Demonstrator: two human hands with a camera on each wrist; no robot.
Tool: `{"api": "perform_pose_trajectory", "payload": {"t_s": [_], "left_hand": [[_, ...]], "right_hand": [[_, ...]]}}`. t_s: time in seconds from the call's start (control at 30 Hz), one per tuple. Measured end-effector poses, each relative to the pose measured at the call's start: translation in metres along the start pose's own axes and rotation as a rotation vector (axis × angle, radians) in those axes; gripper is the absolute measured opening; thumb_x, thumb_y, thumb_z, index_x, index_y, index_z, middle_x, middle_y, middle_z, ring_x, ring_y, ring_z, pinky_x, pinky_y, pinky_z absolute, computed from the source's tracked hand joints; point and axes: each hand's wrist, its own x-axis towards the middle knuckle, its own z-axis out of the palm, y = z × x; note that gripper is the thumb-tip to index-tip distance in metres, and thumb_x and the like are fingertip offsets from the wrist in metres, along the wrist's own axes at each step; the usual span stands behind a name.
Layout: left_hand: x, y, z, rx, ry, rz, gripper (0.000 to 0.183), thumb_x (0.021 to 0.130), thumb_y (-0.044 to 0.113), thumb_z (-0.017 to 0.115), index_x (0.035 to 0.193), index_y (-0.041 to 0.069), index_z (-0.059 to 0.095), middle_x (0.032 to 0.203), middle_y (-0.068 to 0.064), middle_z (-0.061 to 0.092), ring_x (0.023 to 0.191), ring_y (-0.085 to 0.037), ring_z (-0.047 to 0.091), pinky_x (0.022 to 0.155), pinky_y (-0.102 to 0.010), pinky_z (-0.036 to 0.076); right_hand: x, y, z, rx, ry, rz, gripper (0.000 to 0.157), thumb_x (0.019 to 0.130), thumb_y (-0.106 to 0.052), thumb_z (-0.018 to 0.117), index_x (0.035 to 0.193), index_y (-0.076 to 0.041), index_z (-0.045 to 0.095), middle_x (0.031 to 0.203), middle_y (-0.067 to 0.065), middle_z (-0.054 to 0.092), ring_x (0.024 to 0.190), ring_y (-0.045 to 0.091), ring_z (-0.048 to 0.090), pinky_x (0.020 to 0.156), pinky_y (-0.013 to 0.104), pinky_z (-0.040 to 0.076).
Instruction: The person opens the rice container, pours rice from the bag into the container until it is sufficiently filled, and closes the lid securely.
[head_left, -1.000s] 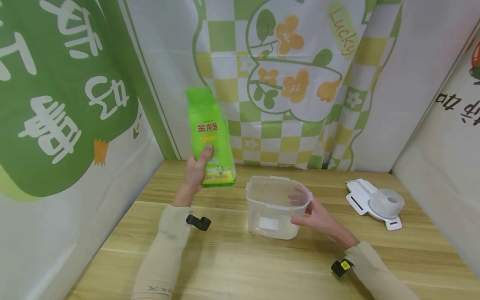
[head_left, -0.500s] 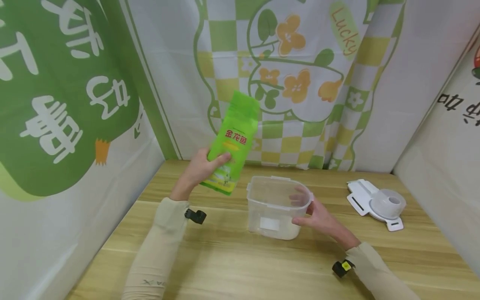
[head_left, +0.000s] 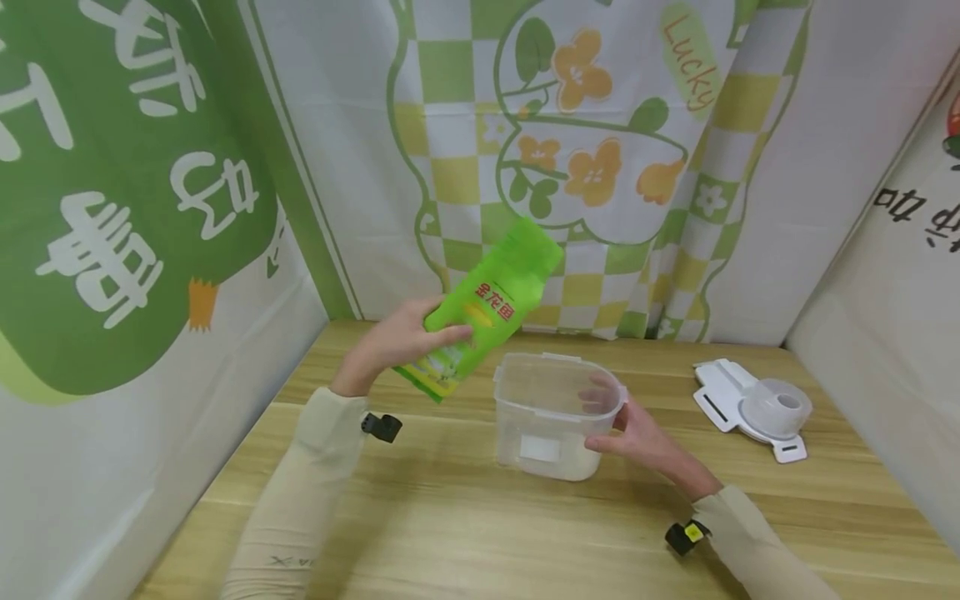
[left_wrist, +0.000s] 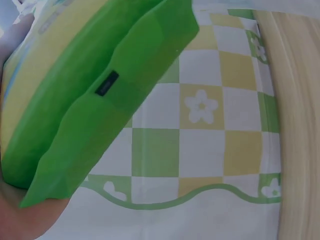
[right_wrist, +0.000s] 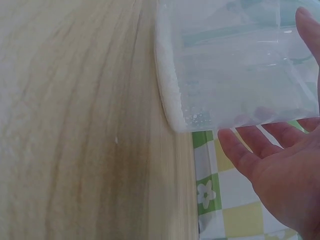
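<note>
My left hand [head_left: 405, 335] grips a bright green rice bag [head_left: 501, 287] near its lower end, thumb across the front. The bag is held above the table, its flat top leaning to the right toward the container. In the left wrist view the bag's green bottom seam [left_wrist: 115, 100] fills the upper left. A clear plastic container [head_left: 517, 429] stands upright, lidless, on the table. My right hand [head_left: 647, 437] holds its right side, thumb in front and fingers behind, partly seen through the wall. White grains [right_wrist: 170, 90] lie in a shallow layer at the container's bottom.
On the right of the wooden table [head_left: 465, 533] lies a white lid [head_left: 723, 387] with clips. A small translucent cup [head_left: 776, 408] sits on it. Printed curtains [head_left: 450, 108] hang behind the table and along both sides.
My left hand has turned the green rice bag from nearly upright to a rightward tilt, bringing its top lower and nearer the container. The right hand and the container stay in place.
</note>
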Motion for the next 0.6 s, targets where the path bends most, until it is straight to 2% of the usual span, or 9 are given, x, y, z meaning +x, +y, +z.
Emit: {"api": "perform_pose_trajectory", "payload": {"t_s": [0.17, 0.33, 0.43, 0.6], "left_hand": [[-0.0008, 0.0048, 0.0020, 0.110, -0.052, 0.000, 0.037, 0.093, 0.049, 0.063, 0.114, 0.018, 0.058, 0.087, -0.006, 0.069, 0.070, -0.019, 0.070, 0.060, -0.035, 0.059], [0.0017, 0.0063, 0.0040, 0.176, -0.106, 0.011, 0.037, 0.092, 0.050, 0.063, 0.108, 0.017, 0.059, 0.085, -0.004, 0.069, 0.069, -0.017, 0.068, 0.061, -0.034, 0.058], [0.0037, 0.0056, 0.0044, 0.212, -0.114, 0.023, 0.037, 0.092, 0.050, 0.062, 0.107, 0.016, 0.060, 0.084, -0.003, 0.068, 0.068, -0.017, 0.067, 0.061, -0.033, 0.057], [0.0055, 0.0068, 0.0037, 0.270, -0.133, -0.005, 0.040, 0.091, 0.054, 0.062, 0.107, 0.018, 0.059, 0.084, -0.001, 0.068, 0.068, -0.015, 0.066, 0.061, -0.032, 0.056]], "right_hand": [[-0.0003, -0.0005, 0.0002, 0.003, -0.002, 0.003, 0.087, 0.078, 0.005, 0.076, 0.148, 0.002, 0.024, 0.136, 0.036, 0.048, 0.121, 0.051, 0.051, 0.093, 0.022, 0.051], [-0.0010, -0.0004, 0.0006, 0.008, 0.007, 0.025, 0.088, 0.078, 0.003, 0.077, 0.148, 0.000, 0.025, 0.137, 0.034, 0.048, 0.122, 0.053, 0.049, 0.093, 0.022, 0.050], [0.0000, 0.0006, 0.0009, 0.000, 0.010, 0.020, 0.087, 0.078, 0.003, 0.078, 0.148, 0.000, 0.026, 0.137, 0.034, 0.048, 0.122, 0.053, 0.050, 0.094, 0.022, 0.050], [0.0024, 0.0028, 0.0013, -0.012, 0.002, 0.006, 0.087, 0.078, 0.004, 0.077, 0.148, 0.000, 0.026, 0.136, 0.035, 0.048, 0.121, 0.053, 0.051, 0.093, 0.022, 0.050]]}}
